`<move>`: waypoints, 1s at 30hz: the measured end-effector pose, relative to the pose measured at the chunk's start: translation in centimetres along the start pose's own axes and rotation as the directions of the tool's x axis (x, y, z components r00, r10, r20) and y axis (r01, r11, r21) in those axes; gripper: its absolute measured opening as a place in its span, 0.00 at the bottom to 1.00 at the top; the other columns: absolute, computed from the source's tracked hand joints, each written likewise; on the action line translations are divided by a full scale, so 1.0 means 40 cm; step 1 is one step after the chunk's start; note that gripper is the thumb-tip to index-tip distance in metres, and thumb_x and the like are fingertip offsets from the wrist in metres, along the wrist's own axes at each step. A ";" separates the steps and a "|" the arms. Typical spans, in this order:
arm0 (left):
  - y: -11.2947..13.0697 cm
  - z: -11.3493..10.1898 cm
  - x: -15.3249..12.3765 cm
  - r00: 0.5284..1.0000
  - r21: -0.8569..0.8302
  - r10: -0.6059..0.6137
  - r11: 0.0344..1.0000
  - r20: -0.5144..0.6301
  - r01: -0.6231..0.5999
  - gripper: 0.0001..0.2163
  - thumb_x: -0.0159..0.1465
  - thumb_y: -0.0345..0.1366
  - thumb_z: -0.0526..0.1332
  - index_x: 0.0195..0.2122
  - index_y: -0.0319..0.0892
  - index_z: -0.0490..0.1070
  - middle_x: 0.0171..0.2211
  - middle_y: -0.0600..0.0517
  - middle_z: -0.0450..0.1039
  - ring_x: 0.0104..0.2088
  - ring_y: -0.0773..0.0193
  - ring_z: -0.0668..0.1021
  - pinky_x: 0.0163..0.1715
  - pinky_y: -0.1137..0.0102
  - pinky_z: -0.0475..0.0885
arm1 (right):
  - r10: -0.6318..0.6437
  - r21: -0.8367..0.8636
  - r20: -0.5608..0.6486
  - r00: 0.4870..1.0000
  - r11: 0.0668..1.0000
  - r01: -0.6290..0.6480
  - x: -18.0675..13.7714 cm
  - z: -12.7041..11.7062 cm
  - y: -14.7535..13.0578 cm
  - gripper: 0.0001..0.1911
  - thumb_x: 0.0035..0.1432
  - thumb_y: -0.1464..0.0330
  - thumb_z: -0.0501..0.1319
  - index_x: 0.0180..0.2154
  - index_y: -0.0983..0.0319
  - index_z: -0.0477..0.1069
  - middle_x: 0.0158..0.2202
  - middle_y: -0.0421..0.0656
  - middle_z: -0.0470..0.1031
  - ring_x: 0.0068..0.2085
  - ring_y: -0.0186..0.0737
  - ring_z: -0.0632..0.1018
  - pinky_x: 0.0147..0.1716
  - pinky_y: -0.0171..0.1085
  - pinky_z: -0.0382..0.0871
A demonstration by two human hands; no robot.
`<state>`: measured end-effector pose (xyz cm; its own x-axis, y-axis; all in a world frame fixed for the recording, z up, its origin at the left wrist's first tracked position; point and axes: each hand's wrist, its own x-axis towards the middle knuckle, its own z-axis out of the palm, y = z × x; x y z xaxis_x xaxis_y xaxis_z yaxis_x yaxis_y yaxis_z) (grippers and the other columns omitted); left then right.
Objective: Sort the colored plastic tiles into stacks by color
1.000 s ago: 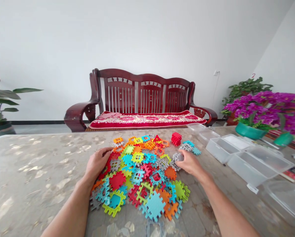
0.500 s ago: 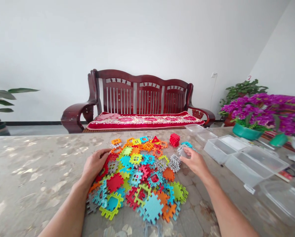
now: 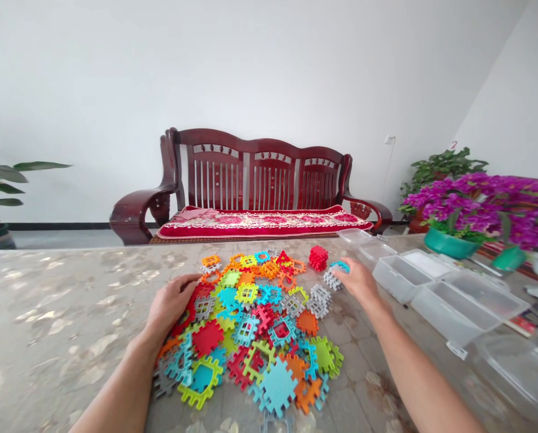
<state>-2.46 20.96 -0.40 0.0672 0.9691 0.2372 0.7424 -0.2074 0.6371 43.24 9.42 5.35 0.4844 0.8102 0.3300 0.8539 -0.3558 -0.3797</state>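
Note:
A heap of flat, notched plastic building tiles [image 3: 255,322] in red, blue, green, orange and grey lies on the marbled table [image 3: 61,313]. My left hand [image 3: 172,304] rests curled on the heap's left edge, over red tiles. My right hand [image 3: 356,281] reaches to the heap's far right corner, its fingers closed around a grey tile [image 3: 330,279] with a blue tile [image 3: 341,265] just beyond. A small red cube built from tiles [image 3: 318,257] stands a little left of that hand.
Several clear plastic boxes [image 3: 449,294] and lids sit along the table's right side. Purple flowers in teal pots [image 3: 480,207] stand behind them. A dark wooden bench with a red cushion [image 3: 255,192] faces the table. Green plants stand at both far sides.
My right hand has moved from the grey tiles in the heap up and right towards the far corner tiles. My left hand has stayed on the heap's left edge.

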 end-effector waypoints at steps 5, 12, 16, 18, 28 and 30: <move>-0.001 0.000 -0.001 1.000 0.006 -0.017 1.000 0.011 0.017 0.19 0.63 0.46 0.53 0.47 0.49 0.79 0.46 0.52 0.81 0.46 0.56 0.80 0.46 0.68 0.71 | -0.080 0.152 0.065 0.995 0.986 0.070 -0.076 -0.011 -0.041 0.17 0.58 0.64 0.59 0.48 0.58 0.76 0.45 0.44 0.82 0.42 0.42 0.81 0.43 0.37 0.71; -0.005 0.003 0.001 1.000 0.013 0.005 1.000 -0.003 -0.005 0.19 0.63 0.45 0.53 0.47 0.48 0.80 0.46 0.52 0.81 0.46 0.56 0.80 0.47 0.68 0.71 | -0.165 -0.080 0.279 0.946 0.978 0.194 -0.158 0.025 -0.073 0.26 0.56 0.64 0.61 0.57 0.61 0.71 0.54 0.50 0.77 0.55 0.53 0.75 0.52 0.43 0.67; -0.002 0.001 0.001 1.000 0.017 -0.003 1.000 0.000 0.003 0.19 0.62 0.45 0.53 0.46 0.49 0.80 0.46 0.52 0.81 0.46 0.56 0.80 0.47 0.69 0.71 | -0.156 -0.054 0.341 0.927 0.981 0.185 -0.151 0.018 -0.060 0.23 0.53 0.67 0.61 0.52 0.60 0.74 0.50 0.49 0.79 0.52 0.51 0.77 0.49 0.41 0.68; -0.001 -0.001 0.000 1.000 0.021 -0.011 1.000 0.004 0.011 0.19 0.62 0.45 0.53 0.47 0.49 0.80 0.47 0.52 0.81 0.46 0.56 0.80 0.47 0.68 0.71 | -0.163 0.009 0.374 0.913 0.985 0.172 -0.148 0.010 -0.050 0.22 0.51 0.67 0.62 0.50 0.58 0.76 0.47 0.46 0.81 0.47 0.49 0.79 0.45 0.40 0.69; -0.003 0.000 0.000 1.000 0.019 -0.012 1.000 0.011 0.012 0.20 0.62 0.46 0.52 0.48 0.47 0.79 0.48 0.50 0.80 0.48 0.55 0.80 0.48 0.67 0.71 | -0.134 0.260 0.263 0.956 0.963 0.063 -0.141 0.022 -0.011 0.25 0.48 0.69 0.63 0.50 0.57 0.75 0.49 0.44 0.80 0.44 0.45 0.81 0.43 0.39 0.72; -0.002 0.000 0.001 1.000 0.020 -0.011 1.000 0.011 0.011 0.20 0.62 0.46 0.52 0.48 0.48 0.79 0.48 0.50 0.80 0.48 0.55 0.80 0.49 0.67 0.71 | -0.095 0.275 0.187 0.978 0.961 0.041 -0.129 0.011 -0.007 0.25 0.49 0.66 0.63 0.52 0.57 0.74 0.50 0.45 0.80 0.43 0.44 0.81 0.43 0.40 0.73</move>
<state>-2.53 20.99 -0.44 0.0660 0.9727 0.2223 0.7565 -0.1940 0.6245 40.40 5.56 3.37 0.3568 0.9132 0.1969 0.7876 -0.1807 -0.5891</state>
